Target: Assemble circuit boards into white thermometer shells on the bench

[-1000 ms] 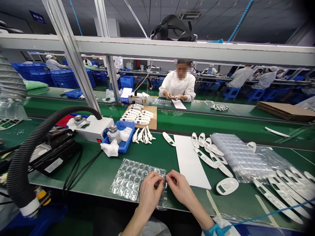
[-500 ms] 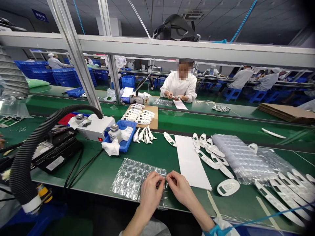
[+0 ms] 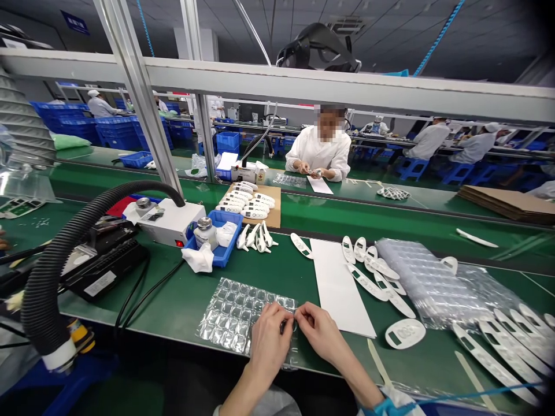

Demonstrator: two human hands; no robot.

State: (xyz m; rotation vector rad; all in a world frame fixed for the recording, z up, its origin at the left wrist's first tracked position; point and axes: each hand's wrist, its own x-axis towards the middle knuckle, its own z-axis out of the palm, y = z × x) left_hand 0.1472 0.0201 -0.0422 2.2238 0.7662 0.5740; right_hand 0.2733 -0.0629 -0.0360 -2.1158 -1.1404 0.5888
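Both bare forearms rise from the lower edge and angle inward. The left hand (image 3: 267, 342) and right hand (image 3: 319, 333) meet, fingers curled, each grip pinched, fingertips touching.

Both hands are bare, with no gloves and no rings to see. The left hand (image 3: 266, 341) and its forearm are uncovered down to the lower edge of the view. At 6 o'clock, under this forearm, a pale grey cloth (image 3: 260, 406) of the clothing shows. The right hand (image 3: 319, 332) has also a bare forearm. At 5 o'clock it ends in a white sleeve (image 3: 401, 398) with a bright blue band (image 3: 381, 407) at its edge. A thin blue cord (image 3: 477, 392) goes from there toward 3 o'clock.
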